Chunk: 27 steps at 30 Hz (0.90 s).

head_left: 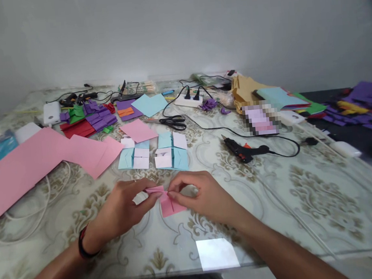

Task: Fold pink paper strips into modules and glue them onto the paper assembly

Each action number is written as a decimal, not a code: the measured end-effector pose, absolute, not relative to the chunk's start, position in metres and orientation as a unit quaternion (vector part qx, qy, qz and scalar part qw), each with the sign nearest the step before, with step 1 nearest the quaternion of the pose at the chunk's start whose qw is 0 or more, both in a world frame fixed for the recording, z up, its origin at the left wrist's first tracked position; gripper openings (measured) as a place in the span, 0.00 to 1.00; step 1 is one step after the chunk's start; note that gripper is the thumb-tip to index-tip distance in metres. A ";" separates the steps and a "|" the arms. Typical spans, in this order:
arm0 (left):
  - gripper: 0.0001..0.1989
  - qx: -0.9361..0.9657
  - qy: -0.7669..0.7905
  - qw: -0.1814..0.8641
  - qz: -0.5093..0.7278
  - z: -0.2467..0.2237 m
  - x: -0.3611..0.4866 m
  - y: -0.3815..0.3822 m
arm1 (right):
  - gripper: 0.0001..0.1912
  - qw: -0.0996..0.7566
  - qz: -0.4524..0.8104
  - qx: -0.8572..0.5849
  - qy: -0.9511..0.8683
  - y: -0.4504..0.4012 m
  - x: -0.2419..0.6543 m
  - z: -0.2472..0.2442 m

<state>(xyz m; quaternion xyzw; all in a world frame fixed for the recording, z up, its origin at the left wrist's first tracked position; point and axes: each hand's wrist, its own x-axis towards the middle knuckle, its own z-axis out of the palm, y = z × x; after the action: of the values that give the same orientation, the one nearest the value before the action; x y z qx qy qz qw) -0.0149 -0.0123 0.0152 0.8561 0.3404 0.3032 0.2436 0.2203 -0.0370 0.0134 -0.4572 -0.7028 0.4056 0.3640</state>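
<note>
A small folded piece of pink paper [168, 207] is held up between my two hands just above the table. My left hand [126, 205], with a dark band on its wrist, pinches the paper's upper left corner between thumb and fingers. On the other side, my right hand [207, 194] pinches its right edge, fingertips close to a crease. Just beyond my hands lie folded light-blue and white paper pieces [171, 151]. A flat pink square [138, 130] partly covers another such folded piece [133, 157].
Large pink sheets [28, 164] spread across the left. A black glue gun [244, 149] lies to the right, its cord running to a white power strip [188, 99]. Black-handled scissors [173, 122] rest mid-table. Purple folded papers [101, 118] and tan paper [248, 90] sit farther back.
</note>
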 end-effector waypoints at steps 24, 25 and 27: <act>0.04 0.843 0.321 0.281 0.328 0.025 -0.015 -0.011 | 0.06 0.363 0.358 -0.427 -0.747 -0.039 0.220 0.012; 0.04 0.842 0.322 0.283 0.328 0.022 -0.014 -0.012 | 0.06 0.364 0.362 -0.426 -0.745 -0.039 0.219 0.012; 0.04 0.841 0.318 0.290 0.328 0.017 -0.012 -0.015 | 0.05 0.373 0.368 -0.423 -0.739 -0.040 0.216 0.011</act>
<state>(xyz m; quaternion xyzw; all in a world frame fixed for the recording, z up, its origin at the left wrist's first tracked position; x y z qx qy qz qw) -0.0118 -0.0145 0.0166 0.8409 0.3178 0.3281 0.2902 0.2160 -0.0395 0.0108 -0.4233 -0.7389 0.3679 0.3734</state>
